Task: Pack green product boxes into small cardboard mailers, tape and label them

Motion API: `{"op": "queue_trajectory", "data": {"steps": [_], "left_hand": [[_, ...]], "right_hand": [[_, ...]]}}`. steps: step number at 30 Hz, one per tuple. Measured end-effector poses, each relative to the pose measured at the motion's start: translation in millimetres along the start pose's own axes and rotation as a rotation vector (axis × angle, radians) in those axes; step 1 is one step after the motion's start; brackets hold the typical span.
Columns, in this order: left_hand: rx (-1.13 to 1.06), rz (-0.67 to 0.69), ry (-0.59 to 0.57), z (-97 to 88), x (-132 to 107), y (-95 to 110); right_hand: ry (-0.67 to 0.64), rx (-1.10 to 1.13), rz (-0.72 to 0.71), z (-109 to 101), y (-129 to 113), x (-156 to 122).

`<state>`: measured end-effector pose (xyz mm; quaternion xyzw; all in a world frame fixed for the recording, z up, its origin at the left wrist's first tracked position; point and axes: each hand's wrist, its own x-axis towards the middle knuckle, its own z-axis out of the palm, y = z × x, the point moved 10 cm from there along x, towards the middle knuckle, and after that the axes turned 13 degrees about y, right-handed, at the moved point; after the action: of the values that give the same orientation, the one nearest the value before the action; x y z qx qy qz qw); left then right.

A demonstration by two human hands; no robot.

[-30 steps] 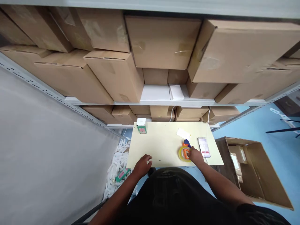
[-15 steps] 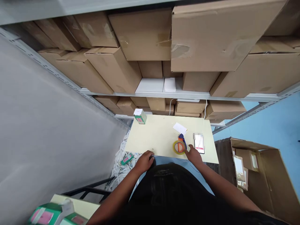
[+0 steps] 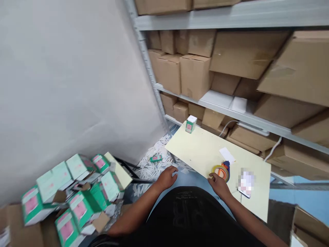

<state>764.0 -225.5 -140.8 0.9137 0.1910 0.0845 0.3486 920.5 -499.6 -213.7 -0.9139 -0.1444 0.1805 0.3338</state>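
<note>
My left hand (image 3: 167, 177) rests curled on the near left edge of the pale yellow table (image 3: 203, 151), holding nothing that I can see. My right hand (image 3: 218, 182) lies at the near edge too, its fingers touching the yellow tape roll with the orange and blue dispenser (image 3: 221, 171). A phone (image 3: 246, 181) lies to the right of the tape. A white slip of paper (image 3: 227, 155) lies just beyond the tape. One small green and white box (image 3: 191, 124) stands at the table's far left corner.
Metal shelving (image 3: 231, 113) packed with cardboard boxes rises behind the table. A heap of green and white boxes (image 3: 74, 192) sits on a low surface at my left. White paper strips (image 3: 151, 164) and a green box (image 3: 155, 158) litter the floor. An open carton (image 3: 305, 223) is at right.
My view has swung left, bringing the heap of green boxes into sight. My right hand has slid from beside the phone to the tape roll's near side. My left hand stays on the table edge.
</note>
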Motion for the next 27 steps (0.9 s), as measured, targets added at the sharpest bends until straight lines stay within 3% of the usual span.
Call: {"op": "queue_trajectory", "data": {"steps": [4,8,13,17,21,27], "left_hand": [[-0.057,-0.117,0.116,-31.7,-62.0,-41.0],[-0.13,-0.261,0.262,-70.3,-143.3,-92.9],[-0.235,-0.403,0.428,-123.7,-252.1,-148.5],[-0.251,-0.464,0.569,-170.0,-326.6,-173.5],[-0.262,-0.5,0.691,-212.6,-378.2,-187.2],[-0.295,-0.564,0.912,-269.4,-425.2,-206.3]], "right_hand": [[-0.061,-0.113,-0.149,25.5,-45.6,2.4],[-0.107,-0.169,-0.24,75.3,-97.4,-16.3],[-0.169,-0.191,-0.415,160.2,-192.5,-74.7],[-0.205,-0.154,-0.561,215.1,-269.3,-123.9],[-0.246,-0.128,-0.622,251.6,-327.1,-158.0],[-0.446,-0.11,-0.755,309.6,-399.5,-195.8]]}}
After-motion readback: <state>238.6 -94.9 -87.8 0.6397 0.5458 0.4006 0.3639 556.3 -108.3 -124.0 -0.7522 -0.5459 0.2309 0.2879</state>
